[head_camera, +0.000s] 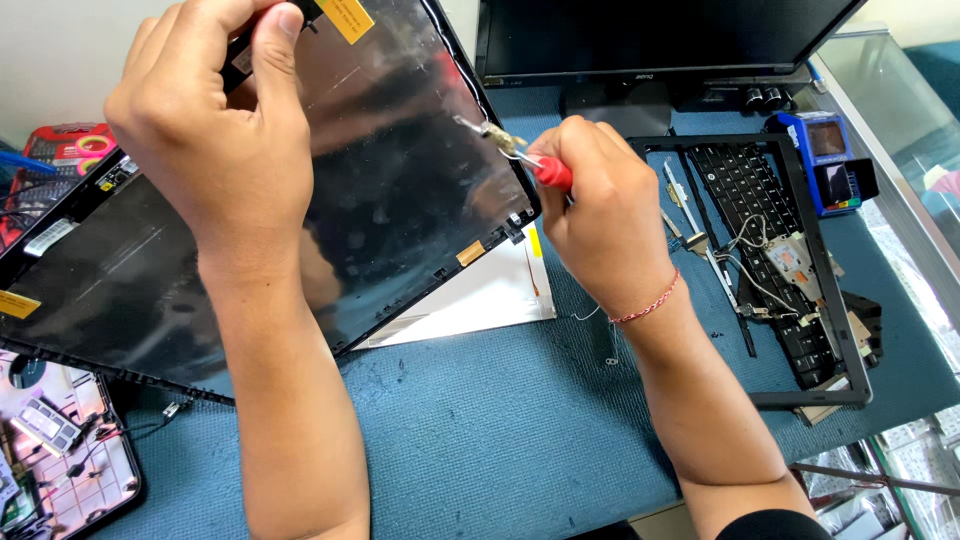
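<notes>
My left hand (215, 130) grips the top edge of a black laptop lid cover (400, 190), holding it tilted up off the table. My right hand (600, 215) is closed on a red-handled screwdriver (552, 173). Its tip touches a small metal hinge bracket (490, 133) at the cover's right edge. A white display sheet (480, 300) lies flat under the cover's lower corner. A red thread bracelet circles my right wrist.
A black bezel frame (840, 300) lies at right over a laptop keyboard (750, 190) with loose cables and small parts. A blue card terminal (825, 160) stands beyond it. A monitor (650, 40) is at the back, an opened laptop base (60, 450) at the lower left, a red tray (70, 145) at the left.
</notes>
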